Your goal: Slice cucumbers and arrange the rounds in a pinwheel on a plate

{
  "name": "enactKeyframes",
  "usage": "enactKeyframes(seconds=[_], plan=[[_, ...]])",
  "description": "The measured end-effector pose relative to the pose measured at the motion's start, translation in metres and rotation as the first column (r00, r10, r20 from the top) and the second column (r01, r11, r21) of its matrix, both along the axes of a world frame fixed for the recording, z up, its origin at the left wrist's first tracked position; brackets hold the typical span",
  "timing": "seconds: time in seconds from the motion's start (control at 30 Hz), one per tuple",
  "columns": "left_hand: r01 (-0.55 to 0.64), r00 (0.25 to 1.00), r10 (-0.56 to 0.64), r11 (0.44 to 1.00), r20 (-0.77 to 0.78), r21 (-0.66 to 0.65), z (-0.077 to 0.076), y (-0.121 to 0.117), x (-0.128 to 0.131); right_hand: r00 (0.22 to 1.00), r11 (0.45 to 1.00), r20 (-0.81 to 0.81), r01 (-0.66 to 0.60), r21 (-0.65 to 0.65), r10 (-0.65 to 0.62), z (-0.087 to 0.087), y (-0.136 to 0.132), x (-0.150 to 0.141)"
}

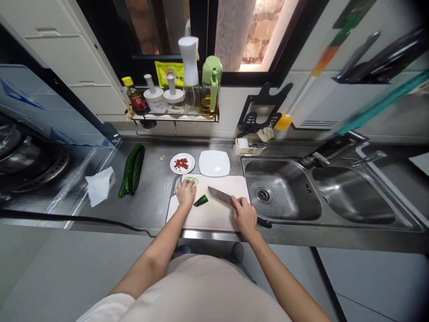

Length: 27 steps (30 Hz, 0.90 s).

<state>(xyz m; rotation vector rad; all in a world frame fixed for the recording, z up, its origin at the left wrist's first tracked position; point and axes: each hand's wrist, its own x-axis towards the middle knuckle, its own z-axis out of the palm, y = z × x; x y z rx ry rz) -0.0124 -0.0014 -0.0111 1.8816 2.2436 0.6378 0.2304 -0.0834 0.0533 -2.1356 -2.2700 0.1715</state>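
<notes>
A kitchen knife (220,196) is in my right hand (245,215), its blade pointing left over the white cutting board (214,219). My fingers wrap the knife near the base of the blade, and the black handle end sticks out to the right. On the left side of the board lies my left hand (186,193), fingers stretched forward, their tips at several pale cucumber slices (191,180). Whether the fingertips press on the slices is hard to see. Between both hands rests a short dark green piece of cucumber (201,201).
Behind the board stand a plate of chopped red pieces (181,163) and a white square plate (214,163). Whole cucumbers (132,170) and a crumpled white tissue (99,185) lie left. A double sink (283,190) adjoins the right side. A condiment shelf (177,117) hangs above.
</notes>
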Motion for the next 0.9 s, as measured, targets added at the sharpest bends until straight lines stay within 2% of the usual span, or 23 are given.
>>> enactKeyframes(seconds=[0.1,0.2,0.33,0.5,0.73,0.9], plan=[[-0.023,1.000,0.023,1.000,0.007,0.003,0.001,0.004,-0.001,0.992,0.996,-0.094,0.082,0.034,-0.078,0.000,0.002,-0.001],[-0.035,0.999,0.035,0.999,0.016,0.004,0.002,0.007,-0.002,0.973,0.993,-0.199,0.122,-0.006,-0.121,-0.001,0.004,-0.002],[-0.043,0.998,0.042,0.999,0.045,0.003,0.003,0.010,-0.003,0.938,0.994,-0.332,0.105,-0.009,-0.102,-0.002,0.005,-0.005],[-0.073,0.985,0.060,0.994,0.163,0.077,0.006,0.004,-0.003,0.925,0.995,-0.373,0.046,-0.088,-0.076,-0.006,0.005,-0.009],[0.102,0.922,-0.173,0.972,0.347,0.214,0.004,-0.036,0.004,0.948,0.984,-0.309,0.026,-0.174,-0.080,-0.007,0.008,-0.012],[0.247,0.902,-0.317,0.935,0.291,0.253,0.007,-0.058,0.013,0.958,0.971,-0.267,0.037,-0.238,-0.102,-0.007,0.010,-0.013]])
